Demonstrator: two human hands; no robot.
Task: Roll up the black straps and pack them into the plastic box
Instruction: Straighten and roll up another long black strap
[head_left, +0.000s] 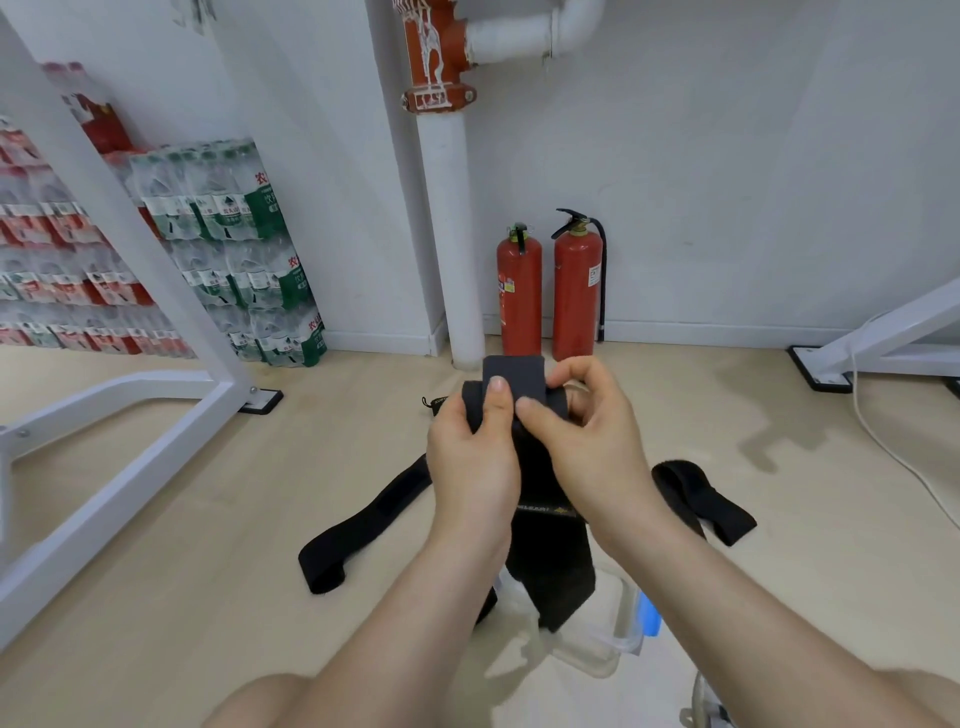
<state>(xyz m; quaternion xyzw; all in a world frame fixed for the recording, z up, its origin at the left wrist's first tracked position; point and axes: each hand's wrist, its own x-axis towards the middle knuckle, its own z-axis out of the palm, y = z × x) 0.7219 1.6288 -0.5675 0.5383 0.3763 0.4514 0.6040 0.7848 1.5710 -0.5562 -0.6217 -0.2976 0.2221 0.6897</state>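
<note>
Pale flooring (208, 519) is stretching to a white wall, and both hands are working low over it. The left hand (472, 452) and right hand (587, 431) are pinching one black strap (511, 371), thumbs pressing its near face and fingers curling behind, its top folding over.

Below the grip the strap is hanging wide, showing gold lettering (545, 509) too blurred to read. Up and left of the grip, shrink-wrapped water packs (249, 249) are showing green labels with the character 农. The labels on the two red fire extinguishers (548, 291) standing just beyond the grip are too small to read.

A second strap (363, 525) is lying flat on the floor down-left of the grip, and a third strap (698, 501) is lying looped to its right, with bare floor opening past each. A white metal frame (156, 364) is closing off the far left.

Directly beneath the wrists a clear plastic box (626, 608) with a blue latch (650, 618) is sitting. The held strap's lower end is dangling over it, and I cannot tell what is lying inside.
</note>
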